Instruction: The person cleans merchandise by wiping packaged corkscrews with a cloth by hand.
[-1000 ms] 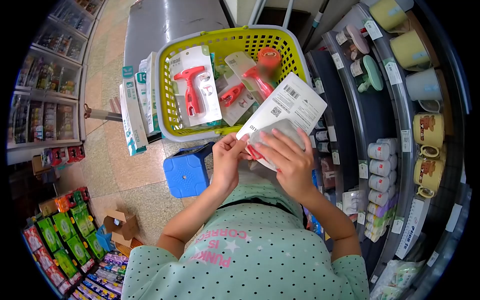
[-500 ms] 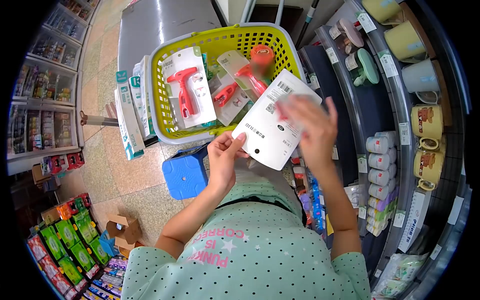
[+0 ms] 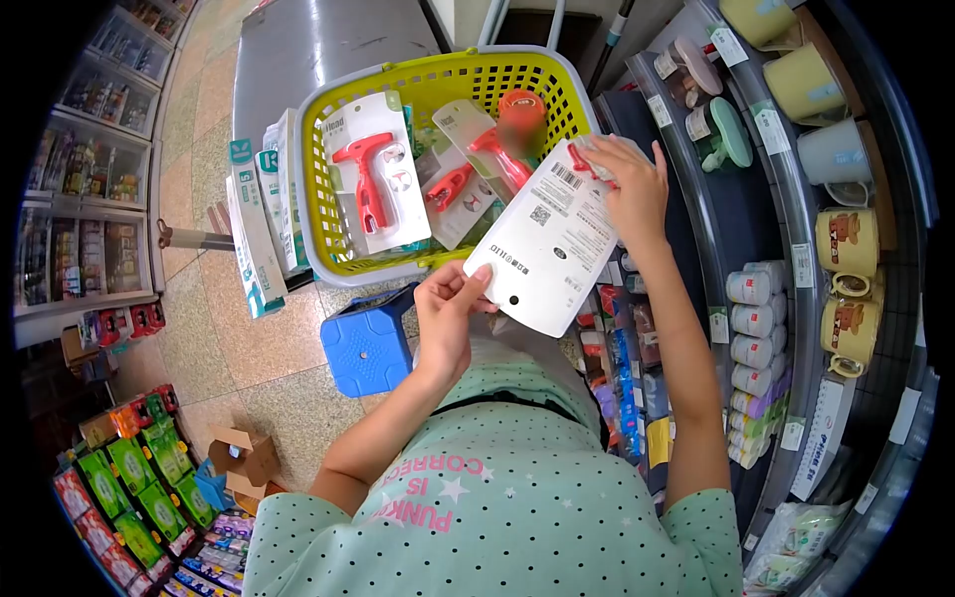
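My left hand (image 3: 450, 303) pinches the lower left edge of a white packaging card (image 3: 547, 244), thumb on top. The card faces me with its printed back, showing a barcode, a QR code and a round hole near the bottom. My right hand (image 3: 629, 187) is at the card's upper right corner, fingers closed over a small red and white piece (image 3: 579, 159) whose kind I cannot make out. Beyond the card, a yellow-green basket (image 3: 316, 214) holds a carded red peeler-like tool (image 3: 366, 184) and other red-handled packaged tools (image 3: 497, 149).
White and teal boxes (image 3: 261, 234) stand left of the basket, beside a grey surface (image 3: 328, 45). A blue stool (image 3: 366, 348) is on the floor below. Shelves with mugs (image 3: 848, 244), brushes (image 3: 718, 134) and white rolls (image 3: 753, 323) line the right. Open cardboard box (image 3: 244, 453) at lower left.
My right hand has moved up across the card to its upper right corner, carrying the small red piece. The left hand and the card have hardly moved.
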Available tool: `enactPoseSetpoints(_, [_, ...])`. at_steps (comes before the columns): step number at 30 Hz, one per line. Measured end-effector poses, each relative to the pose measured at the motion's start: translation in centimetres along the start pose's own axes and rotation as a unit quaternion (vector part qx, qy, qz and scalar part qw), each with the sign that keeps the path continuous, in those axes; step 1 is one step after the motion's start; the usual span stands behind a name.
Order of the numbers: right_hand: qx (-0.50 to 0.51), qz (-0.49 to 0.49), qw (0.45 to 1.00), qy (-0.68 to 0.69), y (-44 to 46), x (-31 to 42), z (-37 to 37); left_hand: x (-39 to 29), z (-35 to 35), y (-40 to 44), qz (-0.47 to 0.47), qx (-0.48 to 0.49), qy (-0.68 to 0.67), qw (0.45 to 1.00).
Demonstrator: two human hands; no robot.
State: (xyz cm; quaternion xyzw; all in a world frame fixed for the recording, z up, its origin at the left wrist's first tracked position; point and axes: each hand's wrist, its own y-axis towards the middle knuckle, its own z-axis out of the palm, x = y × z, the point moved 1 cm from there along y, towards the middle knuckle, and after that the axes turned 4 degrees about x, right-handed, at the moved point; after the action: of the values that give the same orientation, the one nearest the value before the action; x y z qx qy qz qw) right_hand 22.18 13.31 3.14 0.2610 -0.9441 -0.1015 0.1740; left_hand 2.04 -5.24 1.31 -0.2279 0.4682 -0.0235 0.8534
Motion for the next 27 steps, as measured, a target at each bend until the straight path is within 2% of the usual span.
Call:
enactPoseSetpoints(7, [-0.040, 0.041, 0.998, 0.029, 0.5, -1.8, -0.8, -2.7, -1.5, -1.8, 0.016, -0.035, -0.012, 0.999])
enactPoseSetpoints(9, [-0.043, 0.038, 0.996, 0.065, 0.3, -0.2, -1.1, -3.9, -2.7, -2.5, 0.069, -0.054, -0.014, 0.996])
enactPoseSetpoints(12, [-0.029, 0.003, 0.996, 0.083, -0.4, 2.3, -0.2, -6.2, -4.4, -2.8, 0.150, -0.086, 0.011, 0.985])
enactPoseSetpoints(16, [-0.011, -0.028, 0.998, 0.055, -1.3, 4.6, 0.8, -8.5, -6.0, -3.2, 0.173, -0.103, 0.030, 0.979])
enactPoseSetpoints(21, [0.067, -0.027, 0.995, 0.074, -2.2, 5.7, 2.2, -10.1, -6.8, -3.6, 0.217, -0.151, 0.044, 0.963])
enactPoseSetpoints(23, [0.096, -0.016, 0.990, 0.098, -2.3, 6.0, 2.3, -10.4, -6.6, -3.6, 0.217, -0.154, 0.042, 0.963])
enactPoseSetpoints(27, [0.070, -0.017, 0.992, 0.100, -2.6, 6.4, 2.0, -10.6, -6.8, -3.3, 0.200, -0.127, 0.019, 0.971])
